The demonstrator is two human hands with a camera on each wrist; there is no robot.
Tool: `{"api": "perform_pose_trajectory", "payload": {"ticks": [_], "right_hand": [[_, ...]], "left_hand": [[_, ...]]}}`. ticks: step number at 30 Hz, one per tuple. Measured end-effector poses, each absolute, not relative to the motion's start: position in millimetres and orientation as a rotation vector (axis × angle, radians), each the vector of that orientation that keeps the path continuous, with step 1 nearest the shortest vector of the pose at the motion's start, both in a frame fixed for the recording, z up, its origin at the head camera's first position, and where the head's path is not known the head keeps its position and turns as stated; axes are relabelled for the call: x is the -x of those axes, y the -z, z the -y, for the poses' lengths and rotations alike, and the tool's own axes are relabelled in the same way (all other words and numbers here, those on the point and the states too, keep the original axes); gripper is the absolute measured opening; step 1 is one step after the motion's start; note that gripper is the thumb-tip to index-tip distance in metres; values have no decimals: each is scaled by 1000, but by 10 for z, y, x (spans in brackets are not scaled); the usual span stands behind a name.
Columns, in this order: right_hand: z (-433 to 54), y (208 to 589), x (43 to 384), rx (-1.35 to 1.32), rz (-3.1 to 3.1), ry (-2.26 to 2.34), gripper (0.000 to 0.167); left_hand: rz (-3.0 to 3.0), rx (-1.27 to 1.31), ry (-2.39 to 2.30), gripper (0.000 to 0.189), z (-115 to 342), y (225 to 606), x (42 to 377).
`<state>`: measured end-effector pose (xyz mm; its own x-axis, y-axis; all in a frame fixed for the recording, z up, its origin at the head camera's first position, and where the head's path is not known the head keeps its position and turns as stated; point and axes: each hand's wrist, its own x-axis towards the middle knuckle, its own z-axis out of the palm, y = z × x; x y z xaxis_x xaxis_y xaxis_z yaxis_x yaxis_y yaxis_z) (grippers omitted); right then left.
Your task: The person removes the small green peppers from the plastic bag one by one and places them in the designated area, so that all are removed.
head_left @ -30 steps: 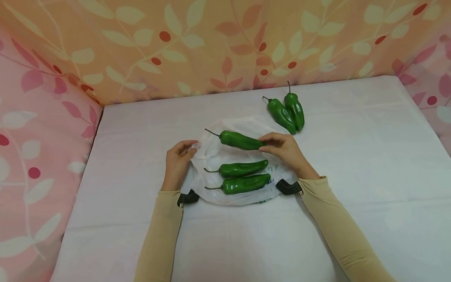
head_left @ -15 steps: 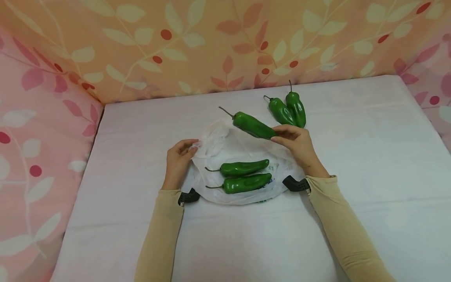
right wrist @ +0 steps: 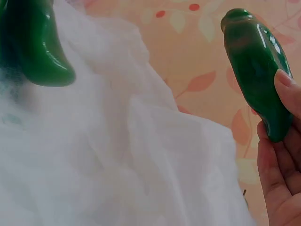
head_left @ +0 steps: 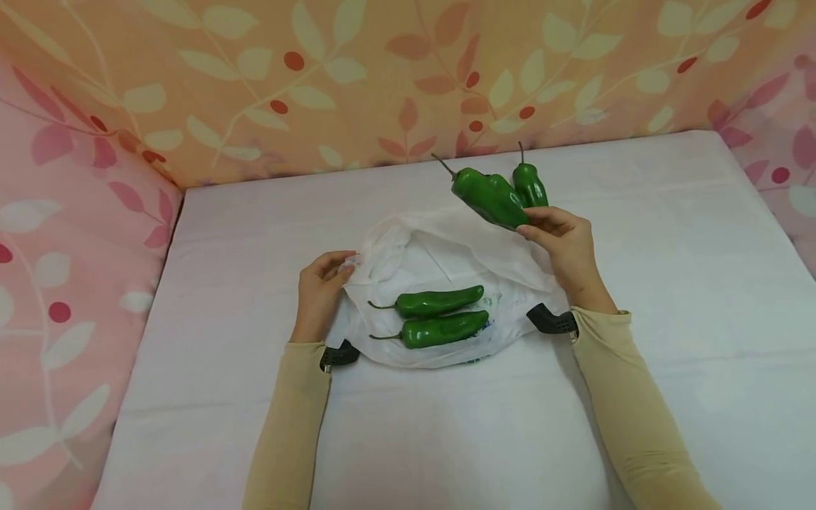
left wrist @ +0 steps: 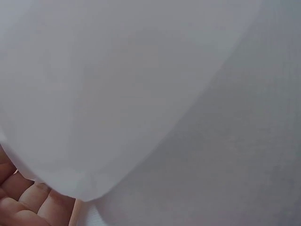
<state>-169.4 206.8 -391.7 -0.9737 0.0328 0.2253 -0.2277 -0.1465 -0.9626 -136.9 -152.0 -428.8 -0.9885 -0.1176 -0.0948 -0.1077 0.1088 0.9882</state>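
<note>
My right hand (head_left: 564, 241) pinches a green chili pepper (head_left: 487, 198) by its tapered end, stem pointing up and left. In the right wrist view thumb and fingers close round that end of the pepper (right wrist: 254, 61). The pepper is raised behind the white plastic bag (head_left: 440, 244) and overlaps one of two peppers at the back of the table. My left hand (head_left: 321, 287) pinches the bag's left edge. Two more green peppers, the upper one (head_left: 440, 302) and the lower one (head_left: 444, 330), lie side by side on the bag. Bag film fills much of the left wrist view.
Behind the raised pepper, another green pepper (head_left: 530, 183) lies on the white-covered table (head_left: 669, 283), its neighbour mostly hidden. Leaf-patterned orange fabric (head_left: 357, 85) rises at the table's back edge, with pink fabric (head_left: 70, 283) along the left side.
My right hand has carried its pepper up and to the right, away from above the bag toward the two peppers at the back. The left hand stays at the bag's edge.
</note>
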Motion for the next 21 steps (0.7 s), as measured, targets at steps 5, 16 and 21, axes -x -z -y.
{"api": "perform_pose_trajectory", "payload": {"ticks": [5, 16, 21], "right_hand": [[-2116, 3855, 1702, -132, 1890, -2239, 20], [-2231, 3821, 1729, 20, 1808, -2176, 20], [-2286, 3837, 1752, 73, 1723, -2185, 21]], "left_hand": [[2347, -227, 2047, 24, 1523, 4277, 1371], [2351, -232, 2033, 23, 1519, 4272, 1362], [2360, -242, 2034, 24, 1516, 4276, 1356]]}}
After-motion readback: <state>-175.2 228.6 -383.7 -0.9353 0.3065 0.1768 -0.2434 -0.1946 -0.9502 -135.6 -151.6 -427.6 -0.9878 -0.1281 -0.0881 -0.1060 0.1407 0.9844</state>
